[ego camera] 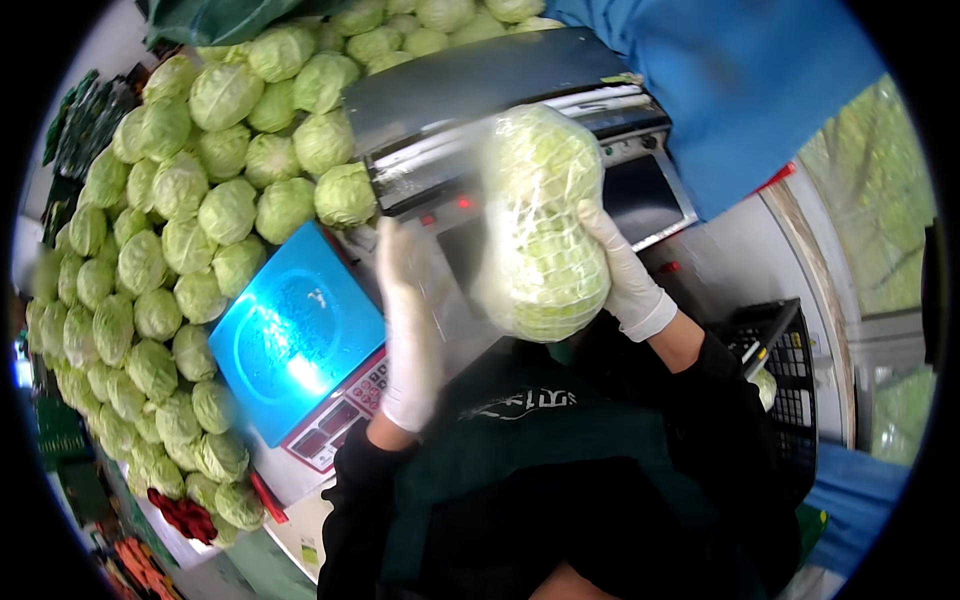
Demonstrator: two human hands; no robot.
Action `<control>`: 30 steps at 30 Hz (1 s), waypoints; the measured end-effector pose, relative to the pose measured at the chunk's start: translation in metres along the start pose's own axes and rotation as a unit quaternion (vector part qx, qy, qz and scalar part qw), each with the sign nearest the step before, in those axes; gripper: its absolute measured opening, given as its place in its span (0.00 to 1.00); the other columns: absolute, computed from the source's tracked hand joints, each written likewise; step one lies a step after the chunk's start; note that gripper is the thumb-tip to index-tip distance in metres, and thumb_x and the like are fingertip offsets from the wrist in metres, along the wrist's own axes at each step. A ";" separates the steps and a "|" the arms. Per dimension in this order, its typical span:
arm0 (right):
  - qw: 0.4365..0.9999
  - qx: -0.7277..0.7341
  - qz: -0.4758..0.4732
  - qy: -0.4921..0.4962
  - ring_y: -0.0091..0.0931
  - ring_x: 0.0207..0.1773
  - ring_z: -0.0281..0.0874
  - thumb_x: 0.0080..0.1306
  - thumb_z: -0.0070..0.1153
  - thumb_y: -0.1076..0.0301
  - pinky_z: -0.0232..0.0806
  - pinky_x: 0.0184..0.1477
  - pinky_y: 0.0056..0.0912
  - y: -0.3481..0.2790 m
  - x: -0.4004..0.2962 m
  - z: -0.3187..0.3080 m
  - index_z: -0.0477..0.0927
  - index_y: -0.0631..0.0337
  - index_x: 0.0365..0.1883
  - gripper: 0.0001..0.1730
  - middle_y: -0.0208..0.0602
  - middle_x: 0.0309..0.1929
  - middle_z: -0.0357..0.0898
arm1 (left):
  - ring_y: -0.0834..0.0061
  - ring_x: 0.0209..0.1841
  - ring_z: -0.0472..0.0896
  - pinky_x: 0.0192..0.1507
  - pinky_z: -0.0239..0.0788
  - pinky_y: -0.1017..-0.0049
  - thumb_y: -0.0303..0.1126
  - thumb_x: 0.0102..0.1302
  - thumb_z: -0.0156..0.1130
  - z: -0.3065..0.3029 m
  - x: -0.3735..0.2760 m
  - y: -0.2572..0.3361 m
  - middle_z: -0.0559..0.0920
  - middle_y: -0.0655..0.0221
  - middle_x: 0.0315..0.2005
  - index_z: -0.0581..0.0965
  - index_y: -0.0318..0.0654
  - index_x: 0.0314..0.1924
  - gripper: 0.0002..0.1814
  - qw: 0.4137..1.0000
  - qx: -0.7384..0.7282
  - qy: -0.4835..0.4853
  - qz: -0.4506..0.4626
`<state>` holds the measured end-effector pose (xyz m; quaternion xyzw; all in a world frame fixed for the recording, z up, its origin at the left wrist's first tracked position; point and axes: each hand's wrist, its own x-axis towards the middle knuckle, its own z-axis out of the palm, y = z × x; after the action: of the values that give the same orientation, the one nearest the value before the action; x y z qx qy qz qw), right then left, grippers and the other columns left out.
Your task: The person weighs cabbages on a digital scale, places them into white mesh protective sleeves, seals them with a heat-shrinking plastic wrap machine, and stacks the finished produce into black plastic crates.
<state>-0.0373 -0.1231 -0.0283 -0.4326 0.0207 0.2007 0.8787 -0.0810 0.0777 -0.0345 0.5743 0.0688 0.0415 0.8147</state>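
Observation:
My right hand, in a whitish glove, grips the right side of a bundle of green cabbages in netting and clear plastic film. The bundle hangs upright before my chest, over the front of a vacuum or film sealing machine with a dark lid. My left hand, gloved too, is raised with its fingers upward and holds nothing. A gap lies between it and the bundle. Left of this hand stands a digital weighing scale with a blue platform, its keypad partly behind my wrist.
A large heap of loose cabbages fills the left side and reaches behind the machine. Blue cloth hangs at the upper right. A black plastic crate stands at my right, and a dark red cloth or net lies at the heap's lower edge.

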 end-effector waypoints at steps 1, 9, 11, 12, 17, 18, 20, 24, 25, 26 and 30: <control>1.000 -0.018 -0.023 0.009 0.27 0.58 0.76 0.69 0.56 0.58 0.72 0.58 0.31 0.003 -0.008 -0.002 0.66 0.67 0.65 0.32 0.43 0.59 0.75 | 0.61 0.77 0.49 0.76 0.36 0.61 0.67 0.71 0.40 0.002 -0.004 -0.021 0.50 0.57 0.75 0.45 0.39 0.77 0.48 0.991 0.047 -0.107 0.071; 0.977 -0.074 -0.200 0.006 0.25 0.65 0.67 0.64 0.65 0.63 0.62 0.67 0.31 -0.001 -0.056 0.000 0.60 0.64 0.70 0.41 0.37 0.62 0.72 | 0.61 0.71 0.61 0.71 0.55 0.59 0.54 0.73 0.49 0.046 -0.027 -0.055 0.61 0.60 0.71 0.57 0.45 0.74 0.36 0.969 -0.109 -0.213 -0.065; 0.954 -0.188 -0.228 0.041 0.26 0.67 0.64 0.61 0.69 0.62 0.60 0.68 0.31 -0.004 -0.071 -0.014 0.53 0.64 0.73 0.49 0.38 0.65 0.69 | 0.61 0.72 0.60 0.72 0.53 0.58 0.56 0.71 0.51 0.053 -0.045 -0.058 0.60 0.64 0.72 0.54 0.48 0.75 0.39 0.974 -0.122 -0.175 -0.079; 0.932 -0.271 -0.235 0.045 0.26 0.68 0.62 0.59 0.71 0.63 0.59 0.69 0.32 -0.012 -0.086 -0.024 0.49 0.63 0.74 0.53 0.39 0.66 0.67 | 0.61 0.72 0.60 0.71 0.53 0.58 0.57 0.71 0.51 0.057 -0.048 -0.065 0.60 0.64 0.72 0.54 0.47 0.75 0.40 0.967 -0.130 -0.191 -0.107; 0.953 -0.098 -0.254 0.137 0.24 0.63 0.69 0.63 0.66 0.69 0.64 0.66 0.31 -0.042 -0.190 -0.047 0.59 0.65 0.70 0.41 0.38 0.63 0.72 | 0.61 0.75 0.51 0.74 0.42 0.59 0.53 0.67 0.53 0.116 -0.070 -0.082 0.54 0.57 0.73 0.49 0.36 0.76 0.46 0.894 -0.059 -0.443 -0.023; 0.951 -0.064 -0.245 0.177 0.23 0.61 0.72 0.64 0.65 0.66 0.66 0.64 0.30 -0.044 -0.215 -0.057 0.64 0.66 0.68 0.37 0.38 0.61 0.74 | 0.60 0.75 0.51 0.74 0.43 0.58 0.49 0.69 0.52 0.139 -0.078 -0.082 0.53 0.56 0.74 0.48 0.35 0.76 0.43 0.888 -0.005 -0.459 -0.041; 0.924 -0.079 -0.252 0.276 0.23 0.59 0.75 0.66 0.63 0.61 0.68 0.62 0.28 -0.038 -0.266 -0.100 0.68 0.66 0.65 0.33 0.38 0.59 0.76 | 0.57 0.75 0.53 0.74 0.47 0.58 0.40 0.73 0.48 0.187 -0.101 -0.071 0.52 0.54 0.74 0.48 0.34 0.75 0.38 0.868 0.014 -0.491 -0.077; 0.834 -0.080 -0.302 0.455 0.27 0.56 0.78 0.65 0.64 0.61 0.73 0.57 0.32 -0.030 -0.386 -0.160 0.67 0.67 0.65 0.34 0.39 0.57 0.77 | 0.48 0.71 0.61 0.69 0.60 0.55 0.44 0.76 0.40 0.226 -0.099 -0.029 0.59 0.42 0.70 0.55 0.25 0.71 0.33 0.887 -0.137 -0.423 0.126; 0.810 -0.056 -0.297 0.503 0.28 0.55 0.78 0.64 0.65 0.61 0.73 0.57 0.32 -0.028 -0.417 -0.171 0.68 0.67 0.63 0.33 0.41 0.56 0.78 | 0.46 0.70 0.62 0.68 0.63 0.55 0.49 0.77 0.36 0.232 -0.091 -0.006 0.59 0.39 0.69 0.56 0.22 0.69 0.35 0.860 -0.236 -0.403 0.209; 0.773 -0.091 -0.280 0.563 0.28 0.54 0.79 0.63 0.66 0.61 0.73 0.57 0.32 -0.024 -0.437 -0.200 0.69 0.67 0.61 0.33 0.41 0.55 0.78 | 0.45 0.70 0.63 0.66 0.67 0.55 0.53 0.77 0.33 0.228 -0.083 0.023 0.60 0.36 0.67 0.58 0.19 0.67 0.38 0.822 -0.314 -0.368 0.299; 0.719 -0.139 -0.223 0.643 0.27 0.51 0.80 0.62 0.67 0.64 0.74 0.54 0.32 -0.001 -0.519 -0.282 0.70 0.67 0.61 0.32 0.40 0.54 0.79 | 0.46 0.70 0.63 0.66 0.66 0.55 0.53 0.77 0.35 0.223 -0.076 0.026 0.60 0.36 0.68 0.58 0.20 0.68 0.38 0.856 -0.232 -0.286 0.363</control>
<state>-0.4752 -0.5139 -0.0949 -0.5668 0.4561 -0.3270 0.6032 -0.1197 -0.1321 0.0682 0.3392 -0.3922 0.1829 0.8353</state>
